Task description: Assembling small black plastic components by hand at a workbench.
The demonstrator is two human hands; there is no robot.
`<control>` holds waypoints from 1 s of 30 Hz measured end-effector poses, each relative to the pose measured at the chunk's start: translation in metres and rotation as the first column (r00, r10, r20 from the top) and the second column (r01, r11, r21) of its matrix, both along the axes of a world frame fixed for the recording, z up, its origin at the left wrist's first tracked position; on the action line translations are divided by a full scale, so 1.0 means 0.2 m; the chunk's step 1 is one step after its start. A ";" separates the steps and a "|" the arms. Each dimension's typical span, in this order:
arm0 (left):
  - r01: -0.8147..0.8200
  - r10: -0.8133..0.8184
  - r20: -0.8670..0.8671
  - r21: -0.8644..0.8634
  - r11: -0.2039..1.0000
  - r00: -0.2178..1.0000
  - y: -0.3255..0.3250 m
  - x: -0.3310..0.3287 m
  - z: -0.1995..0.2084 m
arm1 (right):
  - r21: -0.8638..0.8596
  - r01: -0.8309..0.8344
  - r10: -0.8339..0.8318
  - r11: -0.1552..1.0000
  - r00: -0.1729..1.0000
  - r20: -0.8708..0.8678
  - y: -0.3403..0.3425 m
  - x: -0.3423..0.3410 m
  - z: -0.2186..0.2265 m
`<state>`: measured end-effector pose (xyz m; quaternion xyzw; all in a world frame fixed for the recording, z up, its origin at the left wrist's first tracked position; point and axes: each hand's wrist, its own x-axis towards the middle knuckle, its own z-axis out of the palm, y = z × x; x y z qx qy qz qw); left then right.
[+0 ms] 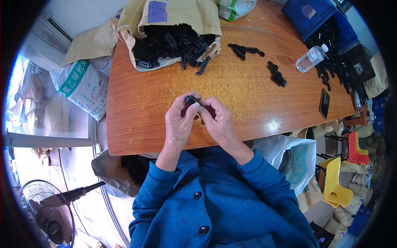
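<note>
Both my hands meet above the near part of the wooden table (144, 111). Between the fingertips of my left hand (178, 124) is a small black plastic part (191, 100). My right hand (218, 122) pinches the same part from the other side, its thumb close to the left thumb. Most of the part is hidden by the fingers. Beyond my hands, a large paper sack (182, 14) lies with its mouth toward me, and a heap of black plastic parts (165, 47) fills the opening. One loose black part (203, 66) lies just outside it.
Two small groups of black parts, a far one (246, 50) and a nearer one (276, 74), lie right of centre. Further right are a water bottle (311, 59), a phone (324, 103) and a tipped blue bin (318, 18) spilling black parts. A fan (49, 211) stands lower left.
</note>
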<state>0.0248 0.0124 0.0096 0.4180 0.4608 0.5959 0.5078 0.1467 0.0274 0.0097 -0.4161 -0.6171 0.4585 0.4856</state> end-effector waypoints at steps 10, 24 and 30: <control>0.098 -0.100 0.045 0.054 0.994 0.994 0.06 -0.08 0.02 | -0.172 -0.238 0.244 0.956 0.970 0.016 0.07 0.11 0.01; 0.107 -0.105 0.111 -0.010 0.994 0.988 0.32 -0.07 -0.09 | -0.304 -0.162 0.198 0.939 0.976 0.093 0.33 0.08 -0.06; 0.086 -0.053 0.235 -0.131 0.988 0.971 0.39 -0.11 -0.21 | 0.279 -0.265 0.001 0.923 0.725 0.689 0.89 0.44 -0.07</control>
